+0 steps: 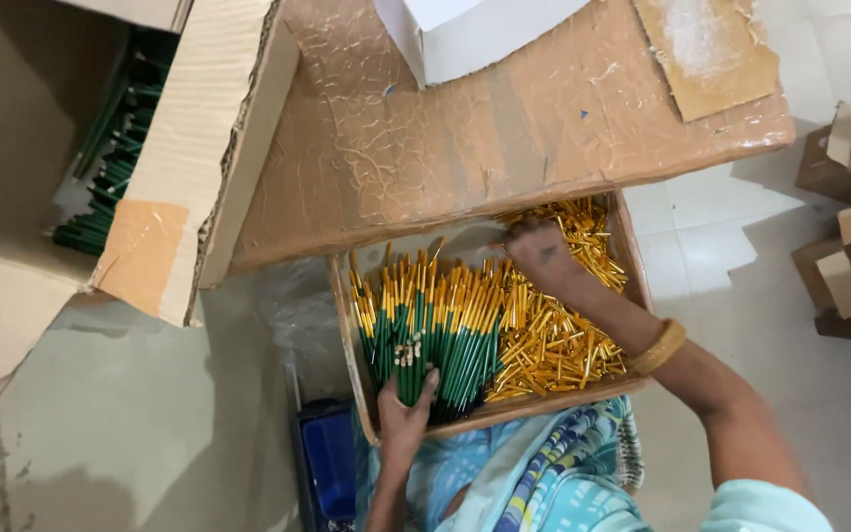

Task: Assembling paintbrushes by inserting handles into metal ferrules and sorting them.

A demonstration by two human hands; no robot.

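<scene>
Sorting of parts inside a shallow cardboard tray (359, 389) on the lap, judged to be in the picking stage. Left hand (404, 412) closed loosely around the lower ends of a bunch of green sticks with yellow tips (424, 330), thumb across the front of the bunch, fingers behind it and hidden. Right hand (541, 254) resting palm down at the far end of the tray, fingers curled into the pile of small gold tubes (554, 340); whether any tube is really pinched there, cannot tell, because the fingertips are buried. Sticks standing fanned just above the left grip, leaning away from the body; gold tubes lying loose directly beside them, toward the right grip and below it. Next move probably calling for one tube lifted free and brought across to the stick tips, so a fine pinch and a short travel between the two hands. Little room: tray wall close behind the left wrist, big taped cardboard box (504, 138) overhanging just beyond the right fingers, second open carton (179, 167) with more green sticks off past the left grip. Free space mostly upward, above the tray.
</scene>
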